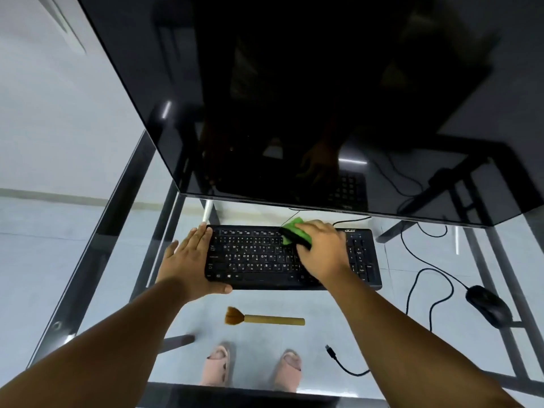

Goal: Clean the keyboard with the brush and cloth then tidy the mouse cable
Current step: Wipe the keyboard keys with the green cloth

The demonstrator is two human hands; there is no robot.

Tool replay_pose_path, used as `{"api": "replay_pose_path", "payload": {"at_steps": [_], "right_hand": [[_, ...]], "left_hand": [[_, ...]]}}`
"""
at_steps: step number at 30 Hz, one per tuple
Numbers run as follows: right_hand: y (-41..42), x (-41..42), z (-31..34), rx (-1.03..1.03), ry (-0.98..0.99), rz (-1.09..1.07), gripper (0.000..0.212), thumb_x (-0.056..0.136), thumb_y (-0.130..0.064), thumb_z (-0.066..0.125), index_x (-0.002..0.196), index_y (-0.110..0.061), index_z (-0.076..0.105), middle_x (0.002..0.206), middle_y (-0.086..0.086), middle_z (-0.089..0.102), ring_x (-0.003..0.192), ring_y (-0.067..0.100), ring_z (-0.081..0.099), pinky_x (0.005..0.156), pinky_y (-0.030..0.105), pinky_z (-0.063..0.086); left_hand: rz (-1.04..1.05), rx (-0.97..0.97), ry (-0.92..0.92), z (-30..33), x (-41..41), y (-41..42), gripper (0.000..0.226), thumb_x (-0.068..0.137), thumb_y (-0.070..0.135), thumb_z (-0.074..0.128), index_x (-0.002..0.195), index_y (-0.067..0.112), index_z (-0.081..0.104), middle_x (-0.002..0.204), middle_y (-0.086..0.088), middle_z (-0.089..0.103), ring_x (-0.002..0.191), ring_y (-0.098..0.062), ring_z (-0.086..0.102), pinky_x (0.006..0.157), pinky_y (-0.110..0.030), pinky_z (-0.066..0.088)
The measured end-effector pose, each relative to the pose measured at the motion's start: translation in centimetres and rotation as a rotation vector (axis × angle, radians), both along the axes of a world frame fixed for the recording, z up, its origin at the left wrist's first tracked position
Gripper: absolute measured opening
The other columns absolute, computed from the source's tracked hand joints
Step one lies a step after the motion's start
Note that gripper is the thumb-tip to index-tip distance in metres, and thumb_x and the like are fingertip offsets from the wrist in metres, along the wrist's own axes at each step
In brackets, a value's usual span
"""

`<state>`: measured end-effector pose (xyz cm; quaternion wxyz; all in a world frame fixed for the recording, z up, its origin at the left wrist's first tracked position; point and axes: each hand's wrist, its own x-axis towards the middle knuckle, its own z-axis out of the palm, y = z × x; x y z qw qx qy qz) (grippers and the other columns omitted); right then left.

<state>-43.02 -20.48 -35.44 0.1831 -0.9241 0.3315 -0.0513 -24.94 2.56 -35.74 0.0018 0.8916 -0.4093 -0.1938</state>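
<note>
A black keyboard (pixel 259 257) lies flat on the glass desk (pixel 123 231) under the monitor. My left hand (pixel 191 260) rests flat with straight fingers along the keyboard's left end, thumb at its front edge. My right hand (pixel 321 248) grips a green and black cloth (pixel 294 232) and presses it on the upper right keys. A wooden brush (pixel 265 318) with brown bristles lies on the glass in front of the keyboard, bristles to the left. The black mouse (pixel 488 304) sits at the right, its cable (pixel 418 278) looping loosely across the glass.
A large dark monitor (pixel 323 98) overhangs the back of the desk. A loose USB plug (pixel 331 350) on a black cable lies near the front right. Through the glass, two feet in pink sandals (pixel 217 363) and the desk's metal frame show.
</note>
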Motion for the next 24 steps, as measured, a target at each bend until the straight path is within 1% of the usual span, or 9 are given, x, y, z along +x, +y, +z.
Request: {"api": "replay_pose_path", "payload": {"at_steps": [2, 4, 6, 10, 15, 17, 20, 22, 24], "right_hand": [[0.2, 0.6, 0.2, -0.006, 0.013, -0.127, 0.045, 0.084, -0.026, 0.063, 0.129, -0.027, 0.06, 0.123, -0.002, 0.062, 0.114, 0.023, 0.054, 0.098, 0.04, 0.038], [1.1, 2.1, 0.4, 0.015, 0.016, -0.183, 0.042, 0.085, -0.023, 0.062, 0.127, -0.023, 0.061, 0.12, 0.001, 0.063, 0.11, 0.026, 0.055, 0.099, 0.04, 0.042], [2.3, 4.0, 0.5, 0.045, 0.009, -0.166, 0.042, 0.086, -0.021, 0.062, 0.128, -0.023, 0.06, 0.119, 0.002, 0.064, 0.108, 0.026, 0.054, 0.099, 0.039, 0.043], [5.5, 7.7, 0.6, 0.106, -0.035, -0.006, 0.045, 0.086, -0.019, 0.062, 0.131, -0.023, 0.059, 0.125, 0.0, 0.062, 0.113, 0.024, 0.05, 0.103, 0.038, 0.04], [5.4, 7.2, 0.6, 0.136, -0.037, 0.144, 0.047, 0.085, -0.016, 0.063, 0.131, -0.024, 0.059, 0.128, -0.006, 0.06, 0.113, 0.018, 0.048, 0.105, 0.037, 0.039], [4.5, 6.6, 0.5, 0.094, 0.019, 0.107, 0.046, 0.086, -0.02, 0.06, 0.131, -0.025, 0.059, 0.126, -0.006, 0.06, 0.111, 0.019, 0.049, 0.102, 0.039, 0.041], [4.9, 7.6, 0.5, 0.062, 0.045, -0.053, 0.044, 0.086, -0.022, 0.058, 0.131, -0.024, 0.058, 0.124, -0.002, 0.061, 0.11, 0.022, 0.05, 0.098, 0.04, 0.044], [6.1, 8.8, 0.6, 0.075, 0.015, -0.054, 0.045, 0.085, -0.019, 0.059, 0.13, -0.024, 0.059, 0.124, -0.001, 0.06, 0.11, 0.023, 0.049, 0.098, 0.04, 0.044], [6.8, 9.3, 0.7, 0.127, -0.013, 0.013, 0.048, 0.085, -0.016, 0.061, 0.132, -0.024, 0.058, 0.127, -0.003, 0.059, 0.113, 0.022, 0.048, 0.102, 0.037, 0.04]], "left_hand": [[0.001, -0.021, 0.014, -0.1, 0.4, 0.6, 0.137, 0.054, 0.087, 0.059, 0.154, 0.02, -0.009, 0.162, 0.006, -0.011, 0.149, -0.012, -0.007, 0.121, -0.042, 0.002], [-0.008, -0.038, 0.042, -0.3, 0.6, 0.8, 0.137, 0.055, 0.084, 0.062, 0.153, 0.021, -0.01, 0.162, 0.007, -0.01, 0.149, -0.012, -0.005, 0.121, -0.04, 0.002], [-0.018, -0.059, 0.081, -0.7, 1.0, 1.1, 0.137, 0.056, 0.08, 0.067, 0.153, 0.022, -0.013, 0.162, 0.007, -0.01, 0.149, -0.011, -0.005, 0.121, -0.039, 0.004], [-0.072, -0.059, 0.103, -1.2, 2.2, 2.0, 0.139, 0.056, 0.077, 0.069, 0.151, 0.025, -0.017, 0.162, 0.006, -0.006, 0.149, -0.011, -0.003, 0.121, -0.037, 0.006], [-0.088, -0.081, 0.103, -1.4, 2.3, 2.1, 0.138, 0.058, 0.078, 0.067, 0.151, 0.025, -0.02, 0.161, 0.008, -0.011, 0.148, -0.009, -0.008, 0.12, -0.035, 0.003], [-0.074, -0.083, 0.115, -1.6, 2.3, 2.3, 0.137, 0.06, 0.078, 0.066, 0.15, 0.024, -0.022, 0.161, 0.008, -0.015, 0.148, -0.008, -0.01, 0.118, -0.034, 0.001], [-0.057, -0.087, 0.136, -1.4, 2.1, 2.6, 0.135, 0.062, 0.077, 0.066, 0.15, 0.023, -0.022, 0.16, 0.009, -0.016, 0.147, -0.008, -0.01, 0.119, -0.035, 0.002], [-0.062, -0.089, 0.141, -1.1, 2.0, 2.6, 0.134, 0.064, 0.076, 0.066, 0.15, 0.022, -0.021, 0.16, 0.009, -0.016, 0.148, -0.008, -0.009, 0.118, -0.035, 0.003], [-0.068, -0.083, 0.145, -1.0, 2.1, 2.7, 0.133, 0.064, 0.075, 0.066, 0.151, 0.023, -0.021, 0.159, 0.01, -0.017, 0.148, -0.008, -0.009, 0.118, -0.034, 0.004]]}}
